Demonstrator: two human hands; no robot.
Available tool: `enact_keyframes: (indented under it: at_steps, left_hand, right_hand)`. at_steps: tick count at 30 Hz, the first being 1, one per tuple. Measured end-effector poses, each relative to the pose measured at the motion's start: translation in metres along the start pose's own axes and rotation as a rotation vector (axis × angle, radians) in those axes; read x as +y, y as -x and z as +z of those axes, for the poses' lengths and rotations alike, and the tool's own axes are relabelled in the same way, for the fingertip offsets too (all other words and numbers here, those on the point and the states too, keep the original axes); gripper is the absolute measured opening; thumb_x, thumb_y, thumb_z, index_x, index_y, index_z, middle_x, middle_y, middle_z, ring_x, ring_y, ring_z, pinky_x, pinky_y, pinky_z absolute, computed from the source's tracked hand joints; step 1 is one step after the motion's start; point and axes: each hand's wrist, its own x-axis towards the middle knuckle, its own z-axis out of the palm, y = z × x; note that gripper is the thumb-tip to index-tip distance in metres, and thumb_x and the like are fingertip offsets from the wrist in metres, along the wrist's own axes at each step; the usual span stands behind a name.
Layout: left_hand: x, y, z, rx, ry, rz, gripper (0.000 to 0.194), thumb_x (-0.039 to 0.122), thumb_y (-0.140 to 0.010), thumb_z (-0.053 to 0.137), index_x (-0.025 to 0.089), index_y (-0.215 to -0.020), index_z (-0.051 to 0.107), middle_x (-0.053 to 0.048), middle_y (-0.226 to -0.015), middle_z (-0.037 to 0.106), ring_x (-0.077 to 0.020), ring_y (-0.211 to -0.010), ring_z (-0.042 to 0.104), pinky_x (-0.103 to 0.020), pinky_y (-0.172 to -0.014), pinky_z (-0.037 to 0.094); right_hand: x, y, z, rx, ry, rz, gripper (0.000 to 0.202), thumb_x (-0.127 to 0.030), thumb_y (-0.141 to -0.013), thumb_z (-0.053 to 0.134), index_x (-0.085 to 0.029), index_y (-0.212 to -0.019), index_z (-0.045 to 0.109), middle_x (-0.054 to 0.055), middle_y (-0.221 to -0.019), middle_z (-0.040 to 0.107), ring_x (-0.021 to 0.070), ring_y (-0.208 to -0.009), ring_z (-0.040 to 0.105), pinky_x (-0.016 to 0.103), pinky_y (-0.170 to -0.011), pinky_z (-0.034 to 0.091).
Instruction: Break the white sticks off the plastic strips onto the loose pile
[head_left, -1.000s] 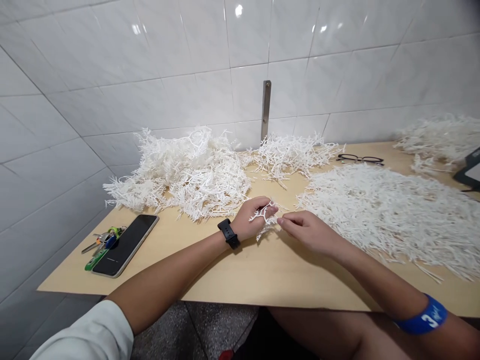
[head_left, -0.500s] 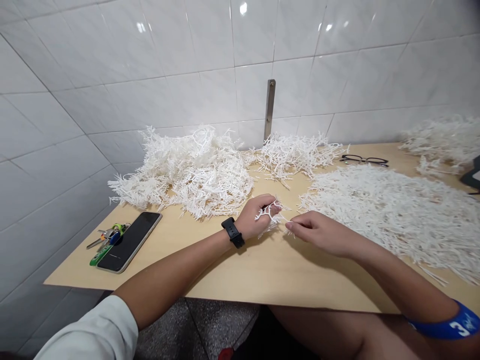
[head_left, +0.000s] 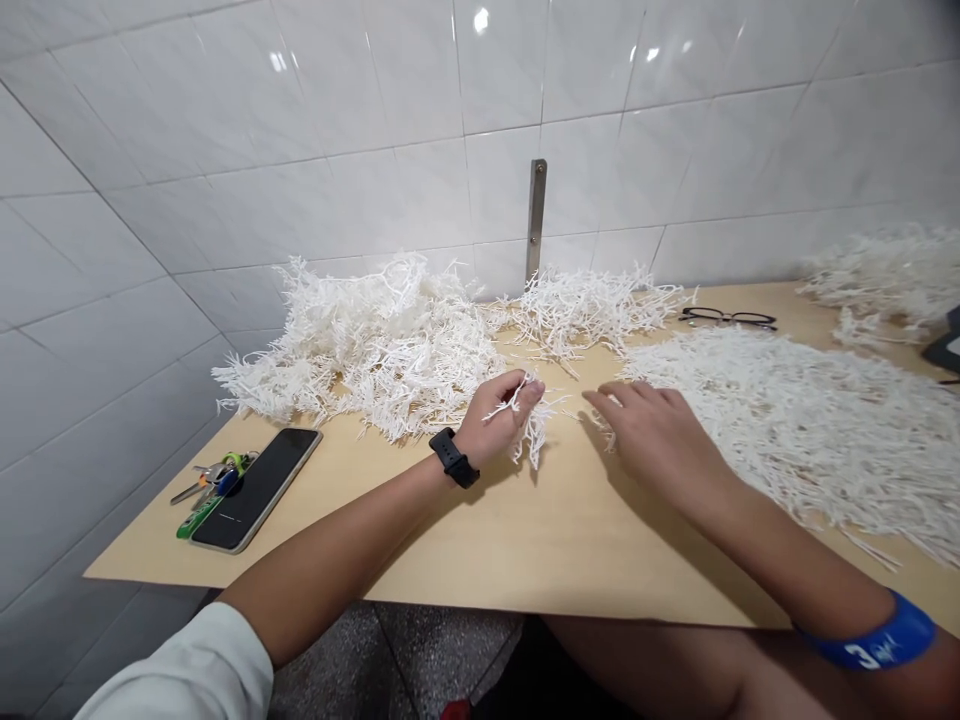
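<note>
My left hand [head_left: 499, 412], with a black watch on its wrist, is closed around a small bunch of white branching plastic twigs [head_left: 534, 437]. Some twigs stick out above the thumb and others hang below the fingers. My right hand [head_left: 660, 435] is held over the table, apart from the left, at the near-left edge of a spread pile of short white pieces [head_left: 795, 430]. Its fingers are stretched forward and slightly apart. A few white strands show beneath its fingertips; whether they touch the hand is unclear.
A tall heap of white branching twigs [head_left: 390, 340] lies at the back left, beside a smaller heap [head_left: 592, 310]. Eyeglasses [head_left: 727, 318] lie behind the spread pile. A phone [head_left: 259, 490] and keys [head_left: 217, 480] rest at the left. A metal bracket [head_left: 536, 220] is on the tiled wall.
My right hand has moved away from the twigs in the left hand, rightward and up toward the spread pile, and its fingers have opened. My left hand has shifted slightly left and up.
</note>
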Motion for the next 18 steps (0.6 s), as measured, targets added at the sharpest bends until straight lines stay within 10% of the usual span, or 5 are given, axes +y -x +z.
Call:
enact_keyframes:
  at_steps: [3, 9, 18]
  left_hand:
    - [0.004, 0.005, 0.011, 0.011, 0.006, -0.022, 0.045, 0.053, -0.09, 0.051, 0.017, -0.065, 0.043, 0.003, -0.062, 0.038, -0.0105, -0.061, 0.036, -0.026, -0.06, 0.032]
    - [0.005, 0.014, 0.023, -0.066, 0.052, 0.005, 0.043, 0.051, -0.091, 0.05, 0.017, -0.066, 0.045, 0.003, -0.062, 0.04, -0.0108, -0.061, 0.037, -0.025, -0.059, 0.032]
    - [-0.006, 0.007, 0.003, -0.09, -0.138, 0.171, 0.028, 0.032, -0.091, 0.046, 0.018, -0.068, 0.041, 0.002, -0.062, 0.042, -0.0112, -0.06, 0.041, -0.026, -0.059, 0.034]
  right_hand:
    - [-0.005, -0.008, -0.006, 0.092, -0.175, 0.094, 0.028, -0.016, -0.09, 0.042, -0.017, -0.105, 0.065, 0.015, -0.116, 0.066, 0.0306, -0.104, 0.058, 0.041, -0.084, 0.039]
    - [-0.028, -0.011, -0.004, -0.234, -0.941, 0.177, 0.04, -0.056, -0.091, 0.045, -0.02, -0.081, 0.06, 0.001, -0.07, 0.062, 0.0167, -0.064, 0.054, 0.027, -0.059, 0.037]
    - [-0.034, 0.0, -0.004, -0.429, -0.96, 0.142, 0.048, -0.053, -0.091, 0.041, -0.021, -0.057, 0.029, -0.006, -0.054, 0.025, 0.0099, -0.051, 0.025, 0.027, -0.051, 0.021]
